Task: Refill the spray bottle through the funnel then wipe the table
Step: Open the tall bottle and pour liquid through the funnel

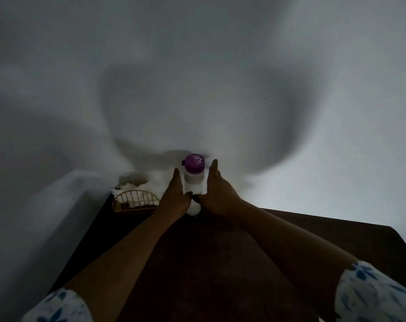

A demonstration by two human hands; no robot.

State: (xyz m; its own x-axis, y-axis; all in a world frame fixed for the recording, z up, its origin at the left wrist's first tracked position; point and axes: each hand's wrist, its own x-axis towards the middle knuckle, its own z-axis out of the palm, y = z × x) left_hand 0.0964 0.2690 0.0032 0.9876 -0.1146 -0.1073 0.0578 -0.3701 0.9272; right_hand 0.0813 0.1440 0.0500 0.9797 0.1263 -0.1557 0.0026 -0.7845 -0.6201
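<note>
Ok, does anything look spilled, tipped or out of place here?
Nothing stands out. The bottle stands upright on the dark table between the left hand and right hand; no spill shows, though the picture is dim.

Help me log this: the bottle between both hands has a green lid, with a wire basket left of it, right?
The head view shows the lid is purple, not green. The bottle is between the left hand and right hand, with the wire basket left of it.
</note>
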